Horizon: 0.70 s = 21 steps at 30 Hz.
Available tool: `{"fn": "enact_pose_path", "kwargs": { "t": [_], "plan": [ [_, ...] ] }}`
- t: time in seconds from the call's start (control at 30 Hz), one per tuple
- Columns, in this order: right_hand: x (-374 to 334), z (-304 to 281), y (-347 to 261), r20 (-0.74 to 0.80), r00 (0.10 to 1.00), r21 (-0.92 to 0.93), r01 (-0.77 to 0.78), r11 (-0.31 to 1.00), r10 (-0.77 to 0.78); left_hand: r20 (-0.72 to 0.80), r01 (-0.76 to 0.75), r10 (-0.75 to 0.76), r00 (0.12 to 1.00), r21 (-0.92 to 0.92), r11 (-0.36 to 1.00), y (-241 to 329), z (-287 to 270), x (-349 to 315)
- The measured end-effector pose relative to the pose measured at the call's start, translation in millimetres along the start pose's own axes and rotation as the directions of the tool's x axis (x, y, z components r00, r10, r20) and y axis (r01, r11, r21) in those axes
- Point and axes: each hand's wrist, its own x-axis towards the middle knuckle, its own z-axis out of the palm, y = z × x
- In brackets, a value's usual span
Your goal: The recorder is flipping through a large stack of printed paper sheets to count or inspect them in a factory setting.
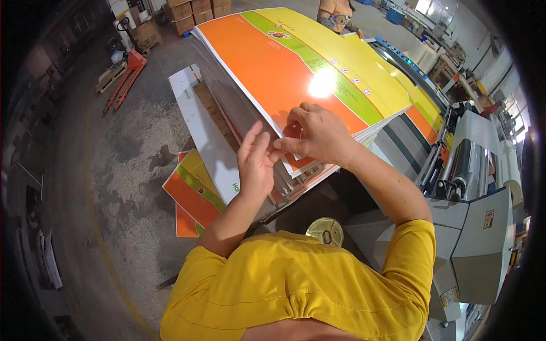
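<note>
Head view: glossy printed sheet (250,62), banded orange, green and yellow, lies uppermost on a tall stack (219,91) in front of the wearer; bright glare spot on its surface. Right hand (323,133) is over the near corner of this sheet, fingers curled, thumb extended toward the left hand; cannot tell whether it pinches the sheet. Left hand (257,165) is just beside the same corner, fingers loosely spread.

White panel (202,125) lies left of the stack; smaller printed sheets (190,190) lie lower, partly beneath it. Floor (131,153): grey, worn, dark-stained. Far left, red pallet jack (135,65); beyond, brown cartons (185,17). Right side: grey machine (483,233) with rollers (463,162). Round lidded container (325,231) near wearer's waist. Another person (335,14) stands past the stack's far edge.
</note>
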Motion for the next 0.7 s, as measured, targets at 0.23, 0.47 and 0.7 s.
{"fn": "enact_pose_path", "kwargs": {
  "t": [0.23, 0.47, 0.7],
  "plan": [
    [8, -2, 13, 0.156, 0.986, 0.097, -0.075, 0.992, 0.059, 0.077, 0.103, -0.108, 0.991, 0.069, 0.992, -1, 0, 6],
    [16, -15, 8, 0.229, 0.962, 0.144, -0.183, 0.973, 0.147, -0.071, -0.001, 0.026, 0.997, 0.329, 0.944, 0, 16, -2],
    [-8, -2, 21, 0.143, 0.990, 0.237, -0.051, 0.970, 0.017, -0.019, 0.081, -0.079, 0.997, 0.298, 0.951, -5, -3, 2]
  ]
}}
